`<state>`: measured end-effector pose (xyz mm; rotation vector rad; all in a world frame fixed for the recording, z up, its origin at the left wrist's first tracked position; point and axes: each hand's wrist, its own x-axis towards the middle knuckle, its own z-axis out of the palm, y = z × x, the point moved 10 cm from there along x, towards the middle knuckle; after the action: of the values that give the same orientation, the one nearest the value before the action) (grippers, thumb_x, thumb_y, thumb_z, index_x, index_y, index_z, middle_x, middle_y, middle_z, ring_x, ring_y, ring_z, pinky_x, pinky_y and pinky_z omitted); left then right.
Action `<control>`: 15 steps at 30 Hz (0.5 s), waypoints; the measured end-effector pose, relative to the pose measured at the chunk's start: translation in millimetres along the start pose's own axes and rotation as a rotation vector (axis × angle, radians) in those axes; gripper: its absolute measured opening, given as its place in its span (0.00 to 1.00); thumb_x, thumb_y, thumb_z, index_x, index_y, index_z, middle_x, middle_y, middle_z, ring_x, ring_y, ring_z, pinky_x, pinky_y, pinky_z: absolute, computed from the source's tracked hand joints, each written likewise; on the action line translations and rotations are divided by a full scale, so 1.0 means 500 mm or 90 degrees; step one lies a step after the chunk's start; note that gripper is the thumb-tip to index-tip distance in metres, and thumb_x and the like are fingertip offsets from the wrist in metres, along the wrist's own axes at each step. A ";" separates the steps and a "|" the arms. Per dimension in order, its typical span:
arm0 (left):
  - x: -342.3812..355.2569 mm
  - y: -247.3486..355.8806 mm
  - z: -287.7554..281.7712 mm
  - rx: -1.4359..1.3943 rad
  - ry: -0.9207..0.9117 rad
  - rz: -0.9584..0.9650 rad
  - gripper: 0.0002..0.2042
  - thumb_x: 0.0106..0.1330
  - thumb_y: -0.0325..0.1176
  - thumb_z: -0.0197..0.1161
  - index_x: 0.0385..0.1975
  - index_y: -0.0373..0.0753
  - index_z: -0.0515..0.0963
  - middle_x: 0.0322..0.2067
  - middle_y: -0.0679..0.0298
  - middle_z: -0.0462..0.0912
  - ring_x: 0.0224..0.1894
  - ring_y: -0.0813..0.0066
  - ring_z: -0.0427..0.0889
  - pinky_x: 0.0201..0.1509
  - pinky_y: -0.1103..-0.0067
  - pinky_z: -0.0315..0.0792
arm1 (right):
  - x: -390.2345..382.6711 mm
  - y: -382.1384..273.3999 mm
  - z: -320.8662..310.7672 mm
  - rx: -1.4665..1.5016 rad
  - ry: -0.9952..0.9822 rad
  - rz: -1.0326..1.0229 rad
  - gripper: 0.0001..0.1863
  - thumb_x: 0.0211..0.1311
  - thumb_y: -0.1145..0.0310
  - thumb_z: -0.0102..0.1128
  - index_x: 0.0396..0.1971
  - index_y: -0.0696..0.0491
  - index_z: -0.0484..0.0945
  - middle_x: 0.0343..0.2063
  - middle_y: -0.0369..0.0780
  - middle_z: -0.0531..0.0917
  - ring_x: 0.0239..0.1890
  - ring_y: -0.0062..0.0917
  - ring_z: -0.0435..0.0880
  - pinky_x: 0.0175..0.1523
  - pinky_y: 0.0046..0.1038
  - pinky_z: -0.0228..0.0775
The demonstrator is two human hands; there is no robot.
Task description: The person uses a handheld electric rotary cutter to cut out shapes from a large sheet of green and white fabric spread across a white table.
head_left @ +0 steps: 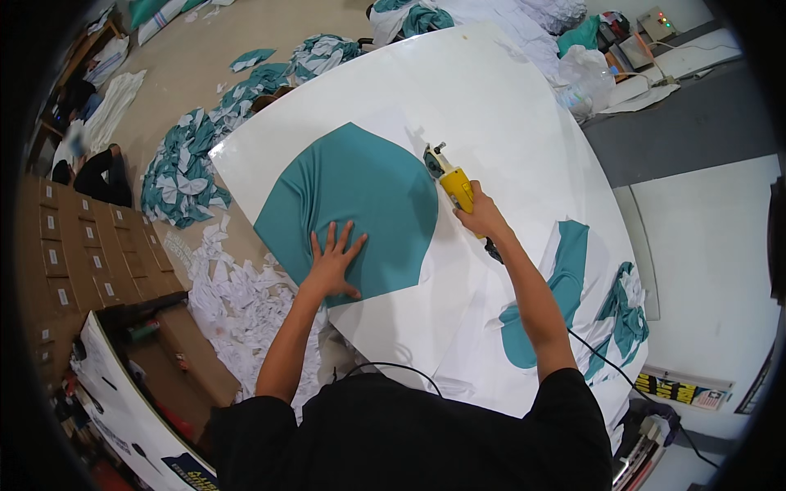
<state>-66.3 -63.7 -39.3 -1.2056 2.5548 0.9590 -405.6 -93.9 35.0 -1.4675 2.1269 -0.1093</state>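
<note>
A large teal fabric piece (368,196) lies on the white table (508,106), with folds running down its left part. My left hand (332,268) rests on its lower left area, fingers spread flat. In my right hand (485,214) is a yellow handheld electric rotary cutter (456,186), gripped round its body. The cutter's round blade head is close to the fabric's right edge; whether it touches the cloth I cannot tell. White material shows under the teal piece along its right side.
Another teal cut piece (569,278) lies on the table's right, with teal and white scraps (620,315) beyond it. A black cord (602,358) runs at the lower right. White offcuts (246,303) and teal-white bundles (184,168) cover floor on the left, near stacked cartons (90,245). Another person (105,173) sits far left.
</note>
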 end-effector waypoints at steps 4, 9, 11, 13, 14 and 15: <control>-0.004 -0.007 0.005 0.003 -0.006 -0.005 0.72 0.26 0.50 0.88 0.80 0.62 0.49 0.81 0.59 0.36 0.82 0.45 0.29 0.76 0.36 0.23 | 0.027 -0.015 0.000 -0.017 -0.004 -0.035 0.35 0.58 0.61 0.67 0.59 0.57 0.59 0.46 0.61 0.82 0.50 0.56 0.83 0.54 0.48 0.78; 0.004 -0.004 0.004 0.007 0.015 0.009 0.72 0.25 0.51 0.88 0.80 0.62 0.49 0.81 0.59 0.37 0.82 0.45 0.30 0.76 0.35 0.24 | 0.072 -0.028 -0.012 -0.034 -0.016 -0.063 0.38 0.58 0.61 0.67 0.63 0.58 0.58 0.48 0.63 0.82 0.51 0.56 0.84 0.56 0.44 0.78; 0.005 -0.008 0.004 0.004 0.020 0.014 0.72 0.25 0.51 0.88 0.80 0.62 0.49 0.81 0.59 0.37 0.82 0.44 0.30 0.76 0.34 0.24 | 0.084 -0.043 -0.015 -0.033 -0.011 -0.081 0.34 0.58 0.62 0.67 0.59 0.57 0.59 0.46 0.61 0.83 0.50 0.56 0.84 0.54 0.47 0.78; 0.003 -0.009 0.003 0.003 0.020 0.013 0.72 0.25 0.50 0.88 0.80 0.62 0.50 0.81 0.59 0.37 0.82 0.44 0.30 0.76 0.34 0.25 | 0.091 -0.057 -0.019 -0.034 -0.017 -0.084 0.34 0.58 0.63 0.67 0.59 0.57 0.59 0.46 0.60 0.83 0.50 0.55 0.84 0.54 0.47 0.79; 0.003 -0.008 0.003 0.003 0.020 0.012 0.72 0.25 0.50 0.88 0.80 0.62 0.50 0.81 0.59 0.38 0.82 0.44 0.30 0.75 0.34 0.25 | 0.094 -0.064 -0.021 -0.035 -0.021 -0.086 0.33 0.58 0.63 0.67 0.58 0.56 0.59 0.45 0.60 0.83 0.49 0.55 0.84 0.54 0.47 0.79; 0.003 -0.008 0.001 0.003 0.021 0.014 0.72 0.25 0.50 0.88 0.80 0.62 0.50 0.81 0.59 0.38 0.82 0.44 0.30 0.75 0.34 0.25 | 0.099 -0.070 -0.023 -0.041 -0.025 -0.087 0.33 0.58 0.63 0.67 0.58 0.56 0.59 0.45 0.60 0.83 0.49 0.55 0.84 0.53 0.47 0.79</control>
<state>-64.3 -66.0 -42.3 -1.2051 2.5991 0.9437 -394.2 -154.6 38.0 -1.6386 2.0152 -0.0632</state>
